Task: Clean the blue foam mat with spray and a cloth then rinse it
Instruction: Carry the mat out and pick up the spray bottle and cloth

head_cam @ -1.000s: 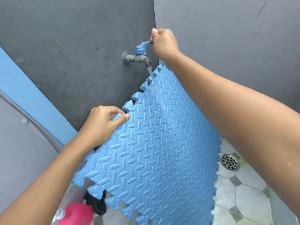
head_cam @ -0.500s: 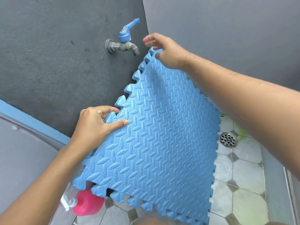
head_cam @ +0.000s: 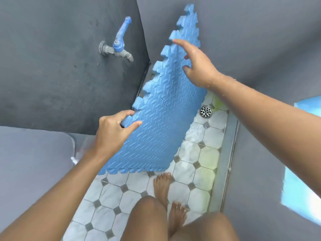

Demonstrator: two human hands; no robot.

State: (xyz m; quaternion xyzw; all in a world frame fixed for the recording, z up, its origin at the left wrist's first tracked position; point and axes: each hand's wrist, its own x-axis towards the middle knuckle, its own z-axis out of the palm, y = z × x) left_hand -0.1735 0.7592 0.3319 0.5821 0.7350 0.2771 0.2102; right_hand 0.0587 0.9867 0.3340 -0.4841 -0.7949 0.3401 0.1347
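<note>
Two hands on the blue foam mat (head_cam: 163,122) right now, and they're doing pretty different jobs. Left hand (head_cam: 114,131) has a proper pinch on the jagged puzzle edge, thumb lying flat across the textured front face and the other fingers (head_cam: 127,113) curled around the edge toward the back, so that one is closed on the mat for sure. Right hand (head_cam: 198,66) is way looser: fingers spread wide and mostly straight, index fingertip up by the toothed edge near the top corner, palm hovering over or resting against the front face. Can't tell if the palm is actually pressing on the foam or just off it, but it isn't wrapped around anything. Skin on that hand and forearm is beaded with water drops. Mat itself is up on end and tilted, top corner leaning into the corner where the dark wall meets the grey one, bottom edge down at the tiled floor (head_cam: 125,202), just ahead of the person's bare feet (head_cam: 163,185). Tap (head_cam: 118,47) with the blue lever sits on the dark wall to the left of the mat, well clear of both hands, lever pointing up. Round metal floor drain (head_cam: 206,111) is just past the mat's right edge, tiles around it looking wet.
</note>
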